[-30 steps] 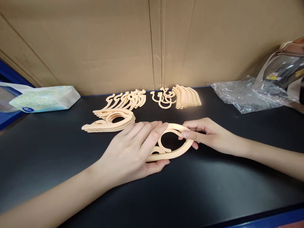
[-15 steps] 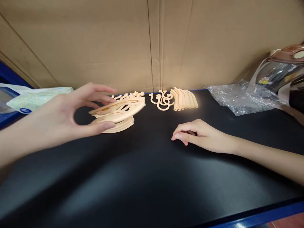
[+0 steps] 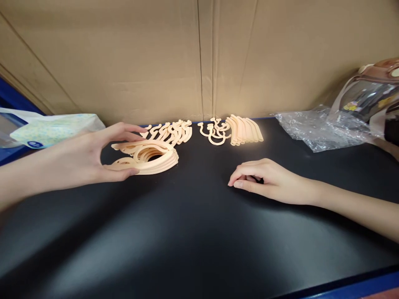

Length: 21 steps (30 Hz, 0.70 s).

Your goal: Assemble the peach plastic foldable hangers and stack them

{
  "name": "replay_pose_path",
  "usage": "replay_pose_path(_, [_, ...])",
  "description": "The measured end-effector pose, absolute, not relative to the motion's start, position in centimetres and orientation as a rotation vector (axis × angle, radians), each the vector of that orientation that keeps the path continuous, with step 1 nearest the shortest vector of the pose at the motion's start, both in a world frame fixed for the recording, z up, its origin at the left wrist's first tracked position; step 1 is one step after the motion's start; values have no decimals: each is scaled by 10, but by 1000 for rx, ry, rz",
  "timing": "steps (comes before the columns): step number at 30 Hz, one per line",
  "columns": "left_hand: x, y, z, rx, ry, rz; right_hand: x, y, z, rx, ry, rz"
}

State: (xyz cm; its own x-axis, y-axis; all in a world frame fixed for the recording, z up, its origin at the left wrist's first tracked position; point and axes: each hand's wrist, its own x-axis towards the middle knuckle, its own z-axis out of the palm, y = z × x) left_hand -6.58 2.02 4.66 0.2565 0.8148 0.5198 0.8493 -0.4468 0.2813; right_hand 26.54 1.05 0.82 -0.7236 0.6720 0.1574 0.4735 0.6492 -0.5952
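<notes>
My left hand (image 3: 93,160) reaches in from the left, its thumb and fingers around the near and far sides of a curved beige plastic piece (image 3: 152,145) on top of a stack. The stack (image 3: 165,167) of similar looped pieces lies on the black table. Part of the stack is hidden by the hand. Just behind it lie several slim beige pieces with knobbed ends (image 3: 174,132). My right hand (image 3: 260,180) rests on the table with fingers curled in and thumb against them; nothing shows in it.
Small beige hook-shaped pieces (image 3: 216,132) and a row of curved beige tubes (image 3: 246,131) lie at the back. Crumpled clear plastic (image 3: 314,128) and a strapped transparent bottle (image 3: 364,97) are at the right. A tissue pack (image 3: 59,128) sits at the left; cardboard (image 3: 140,58) stands behind.
The curved piece in my left hand has come down from a tilt above the stack and now lies on it. My right hand stays almost still.
</notes>
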Motion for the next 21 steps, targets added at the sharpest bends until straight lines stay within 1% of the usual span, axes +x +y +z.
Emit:
replay_pose_path(4, [-83, 28, 49, -2491, -1656, -870, 265, 11, 8, -902, -2508, 754])
replay_pose_path(8, [-99, 43, 60, -2674, -1731, -431, 266, 11, 8, -897, -2513, 753])
replay_pose_path(9, [-101, 46, 61, -2696, -1735, -391, 267, 11, 8, -898, -2516, 753])
replay_pose_path(21, [-105, 53, 54, -2763, -1751, -305, 268, 12, 6, -896, -2519, 766])
